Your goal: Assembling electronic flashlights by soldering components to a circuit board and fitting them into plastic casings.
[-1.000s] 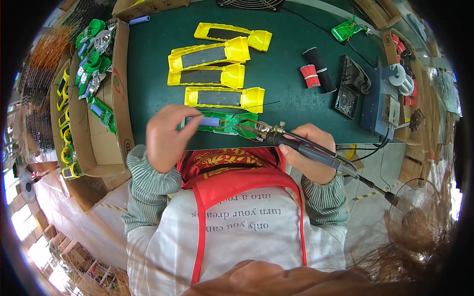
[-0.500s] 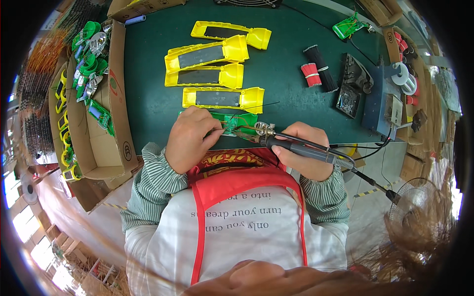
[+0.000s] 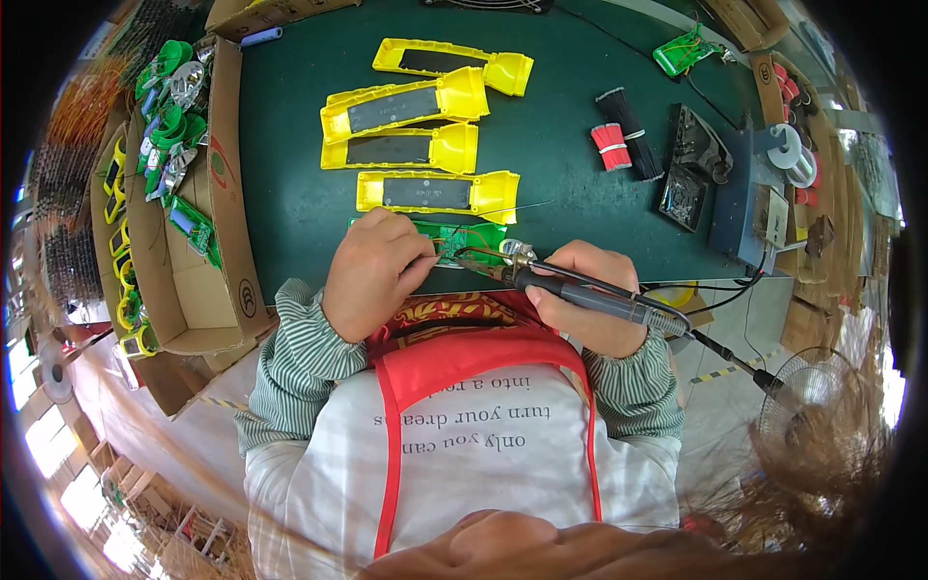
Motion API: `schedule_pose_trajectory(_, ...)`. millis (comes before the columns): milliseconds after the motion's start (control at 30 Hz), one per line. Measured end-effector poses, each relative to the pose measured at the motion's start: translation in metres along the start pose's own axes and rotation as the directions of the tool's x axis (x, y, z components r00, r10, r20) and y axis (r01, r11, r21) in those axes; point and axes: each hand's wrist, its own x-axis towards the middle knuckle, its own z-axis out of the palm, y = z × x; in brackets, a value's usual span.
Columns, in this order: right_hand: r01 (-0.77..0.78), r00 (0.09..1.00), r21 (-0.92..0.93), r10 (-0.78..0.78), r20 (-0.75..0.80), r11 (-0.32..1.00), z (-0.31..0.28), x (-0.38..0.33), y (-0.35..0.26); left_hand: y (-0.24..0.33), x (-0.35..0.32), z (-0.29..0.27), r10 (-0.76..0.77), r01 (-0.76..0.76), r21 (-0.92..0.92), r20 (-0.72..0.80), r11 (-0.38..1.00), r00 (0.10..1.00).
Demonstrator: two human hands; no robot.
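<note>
My right hand (image 3: 599,300) grips a grey-and-black soldering iron (image 3: 590,292), its thin tip pointing left onto a green circuit board assembly (image 3: 454,240). My left hand (image 3: 382,266) is closed at the left part of that board, thumb and forefinger pinched together close to the iron's tip; what they hold is too small to make out. Thin wires rise from the board, and a round silvery reflector (image 3: 517,249) sits at its right end. Just beyond the board lies a yellow plastic housing (image 3: 435,192) with a dark panel.
Several more yellow housings (image 3: 406,104) lie farther back. At left stands a cardboard box (image 3: 229,184) with green assemblies. Red (image 3: 609,147) and black wire bundles (image 3: 630,135), a black tray (image 3: 688,169), a blue soldering station (image 3: 737,198) and a solder spool (image 3: 785,143) are at right.
My right hand and the iron have shifted very slightly left. My left hand stays pinched at the board, and the yellow housings lie as before.
</note>
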Motion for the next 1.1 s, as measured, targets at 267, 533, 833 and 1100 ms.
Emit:
schedule_pose_trajectory(267,-0.054,0.999,0.03,0.054,0.006,0.998,-0.0016,-0.0036,0.0028,-0.0002,0.0006,0.0,0.002,-0.002,0.002,0.004,1.0,1.0)
schedule_pose_trajectory(533,-0.025,0.999,0.064,0.027,-0.033,0.998,-0.0066,-0.0067,0.0005,0.0011,-0.0003,0.0006,-0.007,0.007,0.007,-0.005,1.0,1.0)
schedule_pose_trajectory(833,-0.04,0.999,0.088,0.039,0.01,0.995,-0.0032,-0.0059,0.0057,-0.0002,-0.0002,0.0007,-0.008,0.008,0.002,0.008,1.0,1.0)
schedule_pose_trajectory(1100,0.041,0.999,-0.024,-0.041,0.002,0.999,-0.0006,-0.0028,0.0065,-0.0009,-0.0003,-0.001,0.001,-0.001,-0.001,0.021,1.0,1.0)
